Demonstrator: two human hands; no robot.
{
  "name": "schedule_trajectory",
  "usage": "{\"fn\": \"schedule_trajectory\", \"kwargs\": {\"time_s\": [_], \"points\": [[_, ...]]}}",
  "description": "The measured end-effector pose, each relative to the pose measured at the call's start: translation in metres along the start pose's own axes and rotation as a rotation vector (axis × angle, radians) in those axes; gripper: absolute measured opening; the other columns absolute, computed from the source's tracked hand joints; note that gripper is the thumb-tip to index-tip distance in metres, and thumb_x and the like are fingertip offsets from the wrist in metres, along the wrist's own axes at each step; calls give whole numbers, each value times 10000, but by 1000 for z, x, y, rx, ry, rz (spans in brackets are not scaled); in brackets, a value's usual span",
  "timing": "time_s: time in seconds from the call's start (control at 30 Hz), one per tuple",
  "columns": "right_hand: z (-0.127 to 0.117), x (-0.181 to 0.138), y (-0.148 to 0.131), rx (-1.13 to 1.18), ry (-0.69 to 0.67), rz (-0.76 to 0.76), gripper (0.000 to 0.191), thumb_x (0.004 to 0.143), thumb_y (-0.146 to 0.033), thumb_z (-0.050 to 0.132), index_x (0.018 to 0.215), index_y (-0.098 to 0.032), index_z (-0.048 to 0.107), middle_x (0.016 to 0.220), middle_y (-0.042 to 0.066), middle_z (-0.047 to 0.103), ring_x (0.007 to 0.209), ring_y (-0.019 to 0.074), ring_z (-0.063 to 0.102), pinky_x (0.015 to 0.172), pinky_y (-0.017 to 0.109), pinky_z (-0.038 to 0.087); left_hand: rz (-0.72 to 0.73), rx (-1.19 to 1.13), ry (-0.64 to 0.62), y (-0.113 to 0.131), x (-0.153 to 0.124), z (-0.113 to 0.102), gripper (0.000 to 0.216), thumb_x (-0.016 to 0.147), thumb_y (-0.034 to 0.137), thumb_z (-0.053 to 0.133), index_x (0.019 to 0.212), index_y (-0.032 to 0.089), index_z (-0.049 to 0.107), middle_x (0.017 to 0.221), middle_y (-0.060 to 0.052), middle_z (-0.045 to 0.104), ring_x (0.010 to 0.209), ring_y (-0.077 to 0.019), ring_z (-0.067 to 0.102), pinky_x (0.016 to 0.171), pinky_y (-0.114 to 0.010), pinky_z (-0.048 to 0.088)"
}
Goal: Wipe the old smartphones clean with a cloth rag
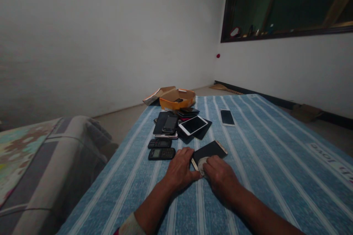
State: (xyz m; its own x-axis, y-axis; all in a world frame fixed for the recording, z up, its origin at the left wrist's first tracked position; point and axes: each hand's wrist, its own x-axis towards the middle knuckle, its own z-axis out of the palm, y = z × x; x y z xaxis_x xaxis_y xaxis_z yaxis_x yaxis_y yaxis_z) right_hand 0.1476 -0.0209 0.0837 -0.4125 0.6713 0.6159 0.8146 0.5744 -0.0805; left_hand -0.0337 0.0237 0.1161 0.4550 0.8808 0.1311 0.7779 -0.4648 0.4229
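On the blue striped mat point(261, 161) in front of me lies a dark phone point(211, 150) with a gold edge, flat. My left hand point(179, 170) lies open beside it, with fingers pushing on its near side, I think so it cannot slide. My right hand point(220, 176) is bunched around a small pale cloth point(202, 163), pressing it on the phone's near corner. Two button phones point(161, 148) lie just left. A heap of phones point(182, 123) and an orange box point(178, 99) sit farther back.
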Motion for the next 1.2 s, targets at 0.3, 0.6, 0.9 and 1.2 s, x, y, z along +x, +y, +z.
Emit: {"fn": "schedule_trajectory", "kwargs": {"time_s": [0.3, 0.6, 0.9, 1.2], "points": [[-33, 12, 42, -88, -356, 220, 147, 850, -50, 592, 816, -164, 680, 825, 54, 638, 797, 181, 545, 660, 278, 321, -21, -6, -43, 3, 1, -6, 678, 613, 386, 872, 1176, 151, 576, 1213, -124, 603, 1124, -316, 549, 963, -424, 455], [-40, 14, 60, -136, -464, 327, 171, 855, -64, 541, 856, -160, 683, 872, 72, 644, 847, 182, 560, 670, 266, 316, -20, -14, -65, 9, 0, -12, 656, 613, 404, 870, 1156, 158, 598, 1222, -120, 600, 1121, -314, 547, 968, -416, 452], [-42, 10, 69, -69, -463, 270, 190, 856, -47, 511, 840, -158, 663, 856, 54, 620, 815, 167, 542, 673, 260, 323, -13, -21, -51, 7, 1, -9, 619, 610, 419, 863, 1123, 183, 610, 1186, -101, 607, 1098, -305, 553, 942, -410, 460], [-22, 6, 45, -39, -286, 65, 164, 848, -27, 578, 791, -170, 632, 795, 37, 596, 786, 174, 512, 669, 270, 342, -1, -19, -21, 4, 1, -6, 583, 622, 399, 854, 1107, 179, 617, 1188, -105, 609, 1098, -310, 561, 938, -422, 467]]}}
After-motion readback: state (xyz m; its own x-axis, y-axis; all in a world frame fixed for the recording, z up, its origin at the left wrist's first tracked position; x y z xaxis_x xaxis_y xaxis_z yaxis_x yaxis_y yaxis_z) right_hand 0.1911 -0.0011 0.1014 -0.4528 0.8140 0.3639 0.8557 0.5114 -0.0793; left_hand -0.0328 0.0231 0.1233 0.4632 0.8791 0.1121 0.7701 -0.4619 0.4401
